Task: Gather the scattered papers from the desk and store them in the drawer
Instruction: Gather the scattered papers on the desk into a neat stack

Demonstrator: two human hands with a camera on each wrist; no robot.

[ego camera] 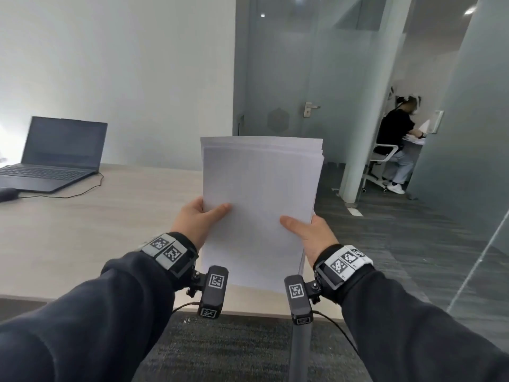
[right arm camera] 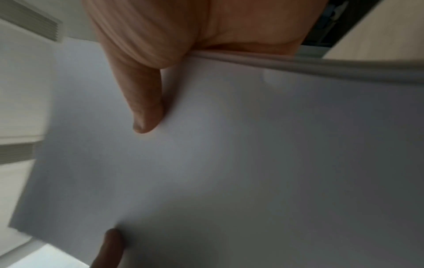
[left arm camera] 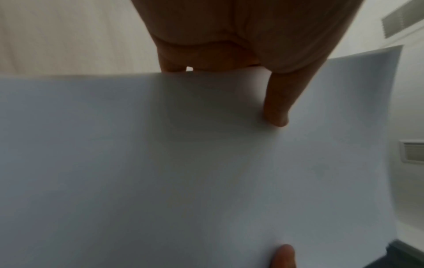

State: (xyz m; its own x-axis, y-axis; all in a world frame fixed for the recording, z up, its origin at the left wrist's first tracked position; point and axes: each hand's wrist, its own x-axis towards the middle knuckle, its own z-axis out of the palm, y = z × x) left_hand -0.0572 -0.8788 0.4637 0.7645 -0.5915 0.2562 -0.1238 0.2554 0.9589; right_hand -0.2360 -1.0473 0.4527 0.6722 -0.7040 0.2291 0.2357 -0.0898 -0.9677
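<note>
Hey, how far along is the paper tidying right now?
Gathering looks done: the stack of white paper sheets is lifted off the light wooden desk, whose visible part shows no loose sheets. In hand: left hand and right hand both grip it. Left: storing it; no drawer is in view.

Dark sleeves (ego camera: 91, 312), marker-tagged black wristbands (ego camera: 170, 250), wrist cameras (ego camera: 213, 290)

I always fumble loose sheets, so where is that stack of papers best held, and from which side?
By its two long side edges near the bottom, one hand from each side, as here: left hand and right hand pinch the stack of papers, thumbs on top. The sheets are thin and floppy, so I'd guess two-sided support keeps them aligned.
</note>
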